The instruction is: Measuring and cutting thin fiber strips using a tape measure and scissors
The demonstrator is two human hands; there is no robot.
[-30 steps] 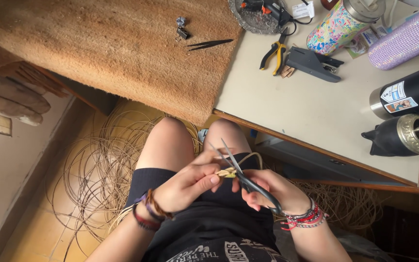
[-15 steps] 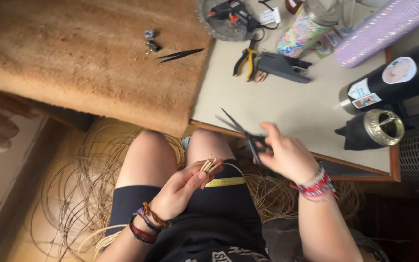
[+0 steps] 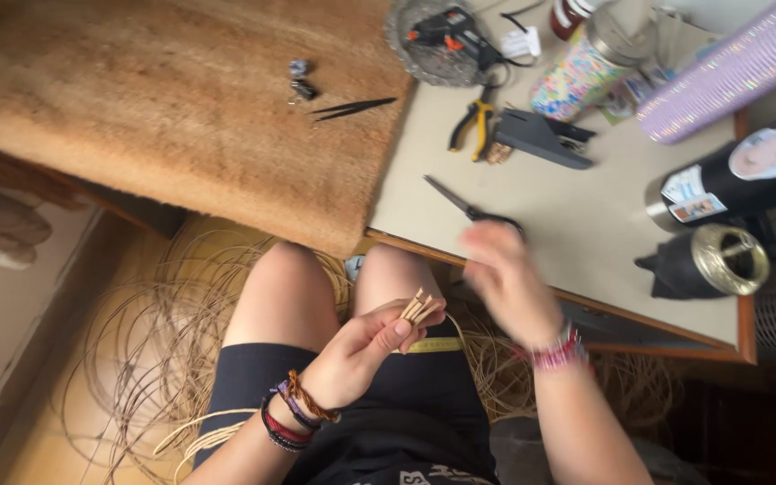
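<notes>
My left hand (image 3: 358, 352) is raised over my lap and pinches a small bundle of cut tan reed ends (image 3: 418, 307) between thumb and fingers. The strands trail down to the loose reed coils (image 3: 150, 346) on the floor. My right hand (image 3: 507, 280) is blurred at the table's near edge, just below black scissors (image 3: 471, 210) that lie flat on the grey table (image 3: 586, 233). It looks apart from the scissors and holds nothing. A yellow strip (image 3: 435, 346) lies across my black shorts.
A brown woven mat (image 3: 181, 117) covers the table's left part, with black tweezers (image 3: 353, 108) on it. Yellow-handled pliers (image 3: 470, 126), a glue gun on a round tray (image 3: 449, 30), a black bottle (image 3: 729, 184) and a brass-rimmed cup (image 3: 731, 260) stand farther back and right.
My right hand carried the scissors from my lap up to the table, set them down and now draws back. My left hand keeps hold of the reed ends.
</notes>
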